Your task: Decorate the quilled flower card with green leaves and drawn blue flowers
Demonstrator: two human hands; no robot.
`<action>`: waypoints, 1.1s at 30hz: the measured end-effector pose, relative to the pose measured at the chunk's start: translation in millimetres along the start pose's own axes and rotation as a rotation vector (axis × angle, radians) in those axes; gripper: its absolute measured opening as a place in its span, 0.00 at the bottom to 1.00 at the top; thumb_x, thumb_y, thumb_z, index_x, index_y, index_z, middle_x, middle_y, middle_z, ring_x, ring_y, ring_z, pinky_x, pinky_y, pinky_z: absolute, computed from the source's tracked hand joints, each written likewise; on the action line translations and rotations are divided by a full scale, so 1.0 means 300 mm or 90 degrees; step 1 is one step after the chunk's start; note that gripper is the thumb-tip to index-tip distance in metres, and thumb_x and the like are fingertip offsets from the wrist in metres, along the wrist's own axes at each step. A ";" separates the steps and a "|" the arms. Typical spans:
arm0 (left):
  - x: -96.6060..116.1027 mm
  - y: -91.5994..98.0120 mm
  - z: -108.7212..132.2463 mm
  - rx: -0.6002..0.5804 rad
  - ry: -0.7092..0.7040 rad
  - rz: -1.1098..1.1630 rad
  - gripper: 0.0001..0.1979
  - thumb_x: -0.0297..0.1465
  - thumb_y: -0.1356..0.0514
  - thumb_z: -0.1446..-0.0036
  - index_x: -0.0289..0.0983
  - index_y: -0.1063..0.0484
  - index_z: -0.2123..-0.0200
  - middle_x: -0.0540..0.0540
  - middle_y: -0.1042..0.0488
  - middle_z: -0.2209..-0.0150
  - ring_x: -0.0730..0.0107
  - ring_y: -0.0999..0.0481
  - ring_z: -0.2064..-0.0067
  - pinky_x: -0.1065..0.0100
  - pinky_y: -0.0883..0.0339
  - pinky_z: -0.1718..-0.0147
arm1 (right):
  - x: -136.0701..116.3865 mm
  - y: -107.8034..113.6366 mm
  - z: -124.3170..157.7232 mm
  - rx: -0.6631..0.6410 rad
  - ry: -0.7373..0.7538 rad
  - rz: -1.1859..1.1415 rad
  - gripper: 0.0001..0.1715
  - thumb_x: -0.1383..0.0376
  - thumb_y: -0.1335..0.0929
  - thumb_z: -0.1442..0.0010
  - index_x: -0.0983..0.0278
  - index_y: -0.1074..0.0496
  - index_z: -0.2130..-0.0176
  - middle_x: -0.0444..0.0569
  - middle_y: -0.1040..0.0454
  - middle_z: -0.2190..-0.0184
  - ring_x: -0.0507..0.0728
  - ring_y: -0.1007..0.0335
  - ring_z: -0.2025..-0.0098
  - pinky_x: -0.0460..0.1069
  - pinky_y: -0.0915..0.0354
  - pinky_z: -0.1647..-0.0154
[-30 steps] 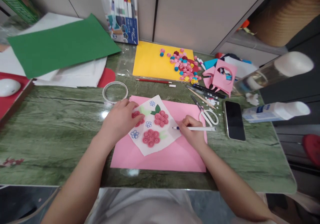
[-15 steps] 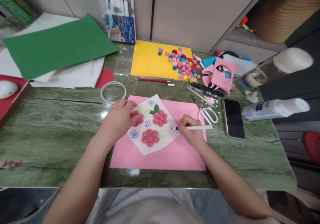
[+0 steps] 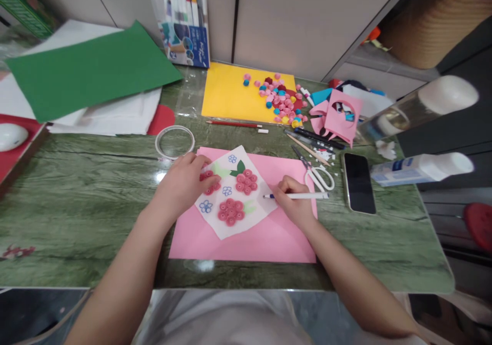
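Note:
White paper (image 3: 215, 223) lies turned at an angle on a pink sheet (image 3: 292, 242). On it are three pink rolled-paper flowers, a green paper leaf (image 3: 240, 166) and small blue drawn flowers (image 3: 205, 206). My left hand (image 3: 187, 178) rests on the paper's left corner, fingers spread and partly covering one pink flower (image 3: 209, 185). A white marker (image 3: 303, 196) is pinched in my right hand (image 3: 292, 197), its dark blue tip pointing left over the paper's right corner. Whether the tip touches the paper I cannot tell.
Scissors (image 3: 319, 176) and a phone (image 3: 359, 183) lie right of the pink sheet. Behind are a tape roll (image 3: 157, 142), a red pencil (image 3: 234, 124), and yellow paper (image 3: 223, 91) with several paper coils. Bottles (image 3: 423, 169) stand at the right, green paper (image 3: 92, 73) back left.

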State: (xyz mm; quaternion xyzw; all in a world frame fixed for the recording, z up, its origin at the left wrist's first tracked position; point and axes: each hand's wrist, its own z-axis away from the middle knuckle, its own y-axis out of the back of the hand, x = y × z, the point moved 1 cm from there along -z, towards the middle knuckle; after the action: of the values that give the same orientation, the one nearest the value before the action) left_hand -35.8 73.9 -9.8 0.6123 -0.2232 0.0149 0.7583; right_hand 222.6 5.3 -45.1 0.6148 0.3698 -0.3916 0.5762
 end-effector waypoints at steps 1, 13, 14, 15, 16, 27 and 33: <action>0.000 0.000 0.000 0.000 0.000 -0.001 0.20 0.45 0.44 0.47 0.37 0.32 0.58 0.42 0.32 0.60 0.56 0.32 0.55 0.60 0.38 0.56 | -0.001 0.000 0.001 0.002 0.002 0.004 0.17 0.68 0.36 0.47 0.62 0.48 0.81 0.37 0.47 0.85 0.48 0.52 0.81 0.46 0.53 0.80; 0.003 0.001 0.001 -0.006 0.000 -0.012 0.20 0.45 0.46 0.46 0.37 0.33 0.57 0.42 0.33 0.59 0.57 0.32 0.55 0.60 0.38 0.55 | -0.004 0.000 -0.002 0.011 0.009 -0.011 0.17 0.71 0.37 0.48 0.61 0.50 0.81 0.38 0.48 0.85 0.48 0.52 0.81 0.46 0.54 0.80; 0.004 0.002 0.001 -0.008 0.002 -0.010 0.19 0.44 0.46 0.46 0.37 0.33 0.57 0.42 0.33 0.59 0.57 0.32 0.55 0.61 0.38 0.55 | -0.003 0.000 -0.001 0.009 0.008 -0.011 0.17 0.71 0.37 0.48 0.61 0.50 0.81 0.38 0.48 0.85 0.48 0.51 0.81 0.46 0.54 0.80; 0.004 0.002 0.001 -0.009 0.003 -0.010 0.19 0.44 0.46 0.46 0.37 0.33 0.57 0.42 0.33 0.59 0.57 0.32 0.55 0.61 0.38 0.55 | -0.001 0.000 0.000 0.007 0.006 -0.010 0.17 0.71 0.37 0.48 0.61 0.49 0.81 0.38 0.48 0.85 0.48 0.51 0.81 0.46 0.54 0.80; 0.004 0.002 0.001 -0.009 0.003 -0.010 0.19 0.44 0.45 0.46 0.37 0.33 0.57 0.42 0.33 0.60 0.57 0.32 0.55 0.61 0.38 0.55 | 0.000 0.001 0.001 0.004 0.005 -0.009 0.17 0.71 0.37 0.48 0.61 0.49 0.82 0.38 0.48 0.85 0.48 0.51 0.81 0.46 0.53 0.80; 0.001 -0.003 0.001 0.001 -0.001 -0.015 0.20 0.45 0.45 0.46 0.37 0.33 0.57 0.42 0.32 0.60 0.56 0.32 0.55 0.60 0.38 0.55 | -0.008 0.000 0.000 0.025 0.002 0.003 0.17 0.67 0.35 0.46 0.62 0.46 0.81 0.38 0.44 0.85 0.48 0.49 0.81 0.46 0.51 0.80; 0.001 -0.001 0.000 -0.003 0.006 -0.011 0.20 0.45 0.45 0.46 0.37 0.33 0.57 0.42 0.33 0.59 0.56 0.32 0.54 0.60 0.38 0.55 | -0.016 -0.002 -0.001 0.018 0.012 0.015 0.17 0.67 0.35 0.47 0.62 0.46 0.81 0.38 0.44 0.85 0.48 0.50 0.81 0.45 0.51 0.80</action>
State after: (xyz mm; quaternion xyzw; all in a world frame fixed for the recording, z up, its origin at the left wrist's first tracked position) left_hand -35.4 73.9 -9.9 0.6124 -0.2144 0.0111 0.7608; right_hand 220.2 5.6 -41.0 0.6306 0.3625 -0.3845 0.5684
